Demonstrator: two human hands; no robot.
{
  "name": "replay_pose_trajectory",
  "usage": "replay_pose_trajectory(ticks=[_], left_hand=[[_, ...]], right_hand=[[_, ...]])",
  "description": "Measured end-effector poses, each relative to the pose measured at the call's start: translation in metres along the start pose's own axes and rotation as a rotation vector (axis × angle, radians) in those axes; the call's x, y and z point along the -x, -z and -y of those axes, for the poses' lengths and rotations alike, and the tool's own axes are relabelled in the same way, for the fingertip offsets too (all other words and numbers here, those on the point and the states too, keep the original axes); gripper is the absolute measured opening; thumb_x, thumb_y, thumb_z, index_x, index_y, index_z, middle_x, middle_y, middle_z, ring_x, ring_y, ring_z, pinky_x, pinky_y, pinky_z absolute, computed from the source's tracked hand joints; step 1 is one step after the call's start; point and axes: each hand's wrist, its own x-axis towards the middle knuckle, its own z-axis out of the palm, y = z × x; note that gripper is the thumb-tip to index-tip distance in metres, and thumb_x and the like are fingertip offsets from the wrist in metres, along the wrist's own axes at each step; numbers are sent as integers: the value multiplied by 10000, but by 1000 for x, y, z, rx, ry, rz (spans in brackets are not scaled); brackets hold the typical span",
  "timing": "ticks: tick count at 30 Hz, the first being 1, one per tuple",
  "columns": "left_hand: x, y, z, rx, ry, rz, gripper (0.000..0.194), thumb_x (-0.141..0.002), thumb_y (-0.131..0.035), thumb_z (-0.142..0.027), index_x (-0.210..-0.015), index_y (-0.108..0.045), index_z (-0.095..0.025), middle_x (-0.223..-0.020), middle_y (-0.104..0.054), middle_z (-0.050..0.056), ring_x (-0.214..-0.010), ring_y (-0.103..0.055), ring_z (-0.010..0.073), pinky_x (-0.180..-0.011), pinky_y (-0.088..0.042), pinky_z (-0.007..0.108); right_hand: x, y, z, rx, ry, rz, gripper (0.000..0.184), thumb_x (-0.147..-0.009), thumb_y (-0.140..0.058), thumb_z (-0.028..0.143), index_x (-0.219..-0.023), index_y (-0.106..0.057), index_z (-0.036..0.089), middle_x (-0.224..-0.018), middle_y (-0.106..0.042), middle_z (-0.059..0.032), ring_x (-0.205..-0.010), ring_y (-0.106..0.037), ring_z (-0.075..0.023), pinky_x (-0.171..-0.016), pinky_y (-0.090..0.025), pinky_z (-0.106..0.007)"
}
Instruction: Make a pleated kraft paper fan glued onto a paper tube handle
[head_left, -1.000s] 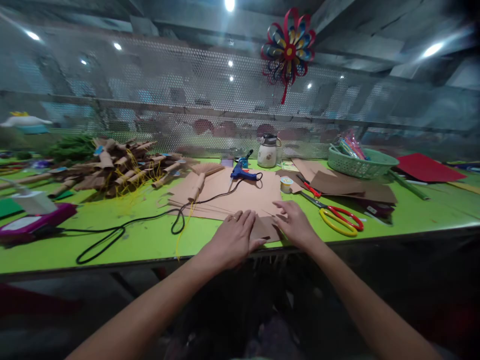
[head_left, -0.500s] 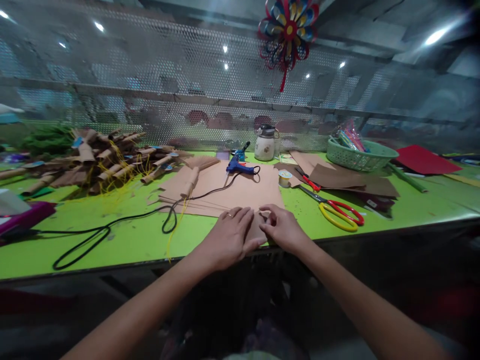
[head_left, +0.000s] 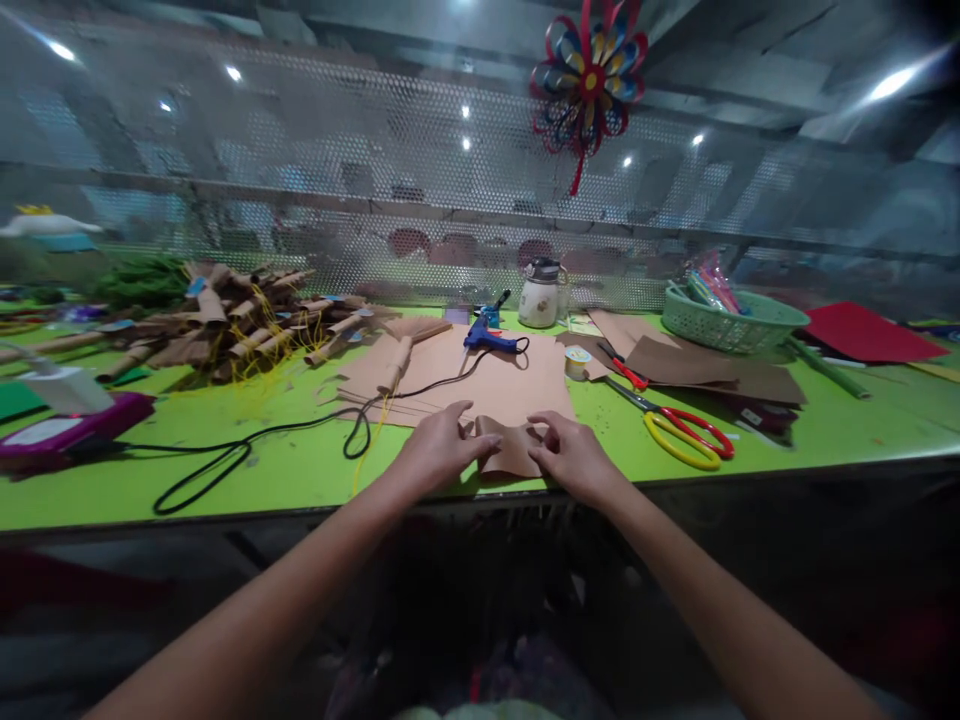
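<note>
A small piece of brown paper (head_left: 510, 454) curves between my two hands at the table's front edge. My left hand (head_left: 444, 446) grips its left side, the thumb lying over the near face and the fingers behind. At the right side my right hand (head_left: 571, 452) pinches the paper between thumb and fingers. Larger sheets of light brown paper (head_left: 517, 376) lie flat just beyond the hands. On those sheets rest a blue glue gun (head_left: 491, 338) and a rolled paper piece with a fanned end (head_left: 397, 362).
The glue gun's black cord (head_left: 247, 437) loops across the green table (head_left: 300, 480) to a purple power strip (head_left: 112, 425). Scissors with red and yellow handles (head_left: 686, 437) lie on the right. Several paper rolls (head_left: 240, 325) pile up at left. A green basket (head_left: 731, 325) and a jar (head_left: 538, 298) stand behind.
My left hand has gone from lying flat over the small paper to gripping its left edge, slightly leftward. The paper now shows more and bows upward. The camera view has shifted a little.
</note>
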Motion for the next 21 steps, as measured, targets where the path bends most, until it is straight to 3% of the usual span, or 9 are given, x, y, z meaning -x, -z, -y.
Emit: replay_pose_trajectory(ticks=[4, 8, 11, 14, 18, 21], left_hand=[[-10, -9, -13, 136, 58, 7, 839, -603, -720, -362, -1339, -412, -104, -594, -560, -30, -551, -533, 162, -542, -364, 245], [-6, -15, -15, 315, 65, -47, 774, -598, -688, -202, -1323, -429, -124, -537, -412, -93, -479, -410, 106, -485, -313, 216], [0, -17, -12, 421, 27, -98, 745, -616, -673, -194, -1319, -431, -148, -568, -377, -93, -509, -392, 98, -489, -311, 208], [7, -17, -12, 482, -42, -146, 727, -647, -664, -213, -1330, -417, -174, -590, -333, -94, -519, -363, 91, -504, -309, 208], [14, -15, -17, 606, -93, -185, 738, -688, -644, -247, -1368, -358, -216, -650, -354, -79, -541, -391, 89, -515, -326, 201], [18, -14, -20, 637, -116, -218, 732, -702, -648, -247, -1372, -354, -223, -654, -344, -78, -541, -379, 82, -507, -319, 189]], right_hand=[[0, 0, -1, 2, 11, -13, 389, -723, -599, 171, -1111, -602, 181, -672, -602, -2, -605, -534, -146, -618, -406, -256], [4, -5, -1, -51, 8, -39, 384, -720, -613, 180, -1104, -599, 181, -661, -597, 4, -615, -542, -150, -622, -420, -259], [8, -8, -2, -118, 37, -95, 356, -718, -615, 188, -1073, -605, 183, -659, -574, 9, -613, -532, -148, -616, -433, -262], [10, -5, -6, -235, 36, -204, 375, -702, -626, 195, -1074, -602, 164, -808, -588, -38, -655, -533, -146, -623, -463, -268], [8, 11, -12, -362, -44, -369, 495, -707, -653, 290, -1180, -551, 184, -1047, -583, -106, -909, -558, -208, -684, -488, -303], [8, 24, -13, -562, -109, -261, 561, -700, -682, 383, -1199, -538, 171, -992, -621, -98, -930, -579, -218, -705, -490, -311]])
